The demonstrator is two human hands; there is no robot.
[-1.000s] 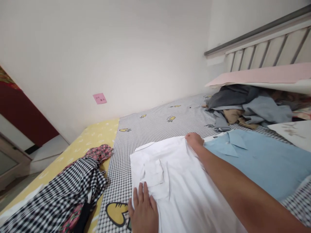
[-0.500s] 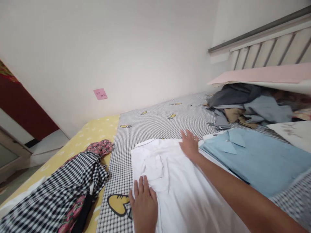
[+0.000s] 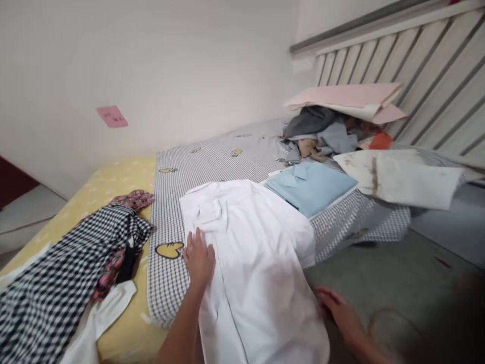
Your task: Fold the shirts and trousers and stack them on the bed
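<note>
A white shirt (image 3: 257, 263) lies spread over the bed, its lower part hanging toward me past the bed's edge. A folded bit of its cloth sits near the upper left. My left hand (image 3: 199, 259) rests flat on the shirt's left side, fingers stretched forward. Beside the shirt's lower right edge is my right hand (image 3: 341, 313), over the floor, with its fingers extended and slightly bent. It appears to hold nothing; whether it touches the cloth I cannot tell. A folded light blue shirt (image 3: 312, 187) lies just beyond the white one, to the right.
A black-and-white checked garment (image 3: 83, 258) lies on the yellow sheet (image 3: 117, 177) at left. Heaped clothes (image 3: 322, 131) sit under a pink sheet of board (image 3: 348, 96) by the slatted headboard (image 3: 424, 65). A stained white cloth (image 3: 409, 177) overhangs the bed's right edge.
My right hand has left the shirt's upper right and come back toward me to its lower right side. My left hand stays on the left side. The view has shifted right.
</note>
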